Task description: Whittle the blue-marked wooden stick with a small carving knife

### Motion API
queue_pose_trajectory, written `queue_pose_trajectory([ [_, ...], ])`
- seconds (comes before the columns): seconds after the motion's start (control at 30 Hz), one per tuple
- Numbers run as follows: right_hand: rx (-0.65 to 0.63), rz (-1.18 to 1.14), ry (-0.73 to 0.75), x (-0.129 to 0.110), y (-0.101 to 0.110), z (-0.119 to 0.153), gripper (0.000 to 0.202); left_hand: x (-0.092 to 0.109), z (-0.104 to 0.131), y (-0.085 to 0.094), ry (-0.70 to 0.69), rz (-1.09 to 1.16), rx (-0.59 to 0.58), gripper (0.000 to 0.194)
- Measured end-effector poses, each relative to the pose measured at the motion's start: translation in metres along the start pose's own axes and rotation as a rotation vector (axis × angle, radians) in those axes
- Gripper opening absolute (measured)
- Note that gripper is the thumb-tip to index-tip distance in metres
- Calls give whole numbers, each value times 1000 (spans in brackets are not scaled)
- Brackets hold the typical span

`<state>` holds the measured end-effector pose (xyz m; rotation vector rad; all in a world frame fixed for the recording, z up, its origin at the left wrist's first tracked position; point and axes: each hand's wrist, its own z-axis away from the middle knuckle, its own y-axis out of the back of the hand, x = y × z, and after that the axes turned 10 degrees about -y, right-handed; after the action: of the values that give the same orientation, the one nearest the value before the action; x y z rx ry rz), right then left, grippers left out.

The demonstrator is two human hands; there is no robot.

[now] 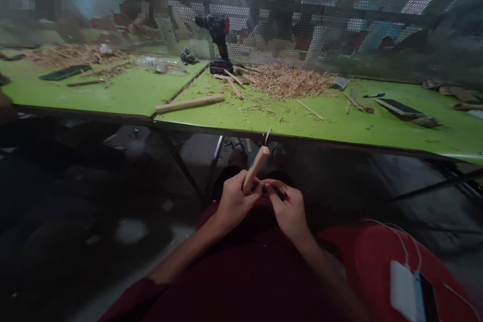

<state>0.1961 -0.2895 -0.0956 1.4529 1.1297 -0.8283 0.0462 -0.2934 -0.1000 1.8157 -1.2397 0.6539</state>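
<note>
My left hand (237, 198) is closed around a squared wooden stick (257, 166), which tilts up and away from me toward the table edge. A thin curl of wood (268, 136) shows just beyond the stick's far end. Close beside it, my right hand (289, 206) is pinched on a small dark thing (282, 194), mostly hidden by the fingers, so its kind cannot be made out. The fingertips of both hands meet near the stick's lower end, above my lap.
On the green table (241, 118) stand a cordless drill (217, 40), a heap of wood shavings (290, 82), a round wooden rod (189, 103) and a plastic bottle (162, 65). Behind rises a perforated metal screen (271, 25). A red stool (377, 251) with a white power bank (405, 287) is at right.
</note>
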Motion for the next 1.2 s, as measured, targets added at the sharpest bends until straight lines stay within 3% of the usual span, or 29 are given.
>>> queue_pose_trajectory([
  [0.63, -61, 141, 215, 12, 6, -3, 25, -8, -1, -3, 21, -64, -49, 11],
  [0.83, -56, 123, 112, 11, 2, -1, 26, -11, -1, -5, 48, -70, -86, 11],
  [0.93, 22, 136, 37, 12, 0, -4, 22, -8, -4, -3, 80, -32, -71, 16],
  [1.03, 122, 181, 54, 10, 7, -10, 19, -2, -8, 2, 179, 135, -65, 27],
  [1.1, 292, 215, 95, 1, 20, -15, 20, 1, -9, 5, 230, 258, -68, 32],
  [1.2, 665, 253, 242, -25, 47, -31, 22, 3, -9, 4, 296, 395, -67, 34],
])
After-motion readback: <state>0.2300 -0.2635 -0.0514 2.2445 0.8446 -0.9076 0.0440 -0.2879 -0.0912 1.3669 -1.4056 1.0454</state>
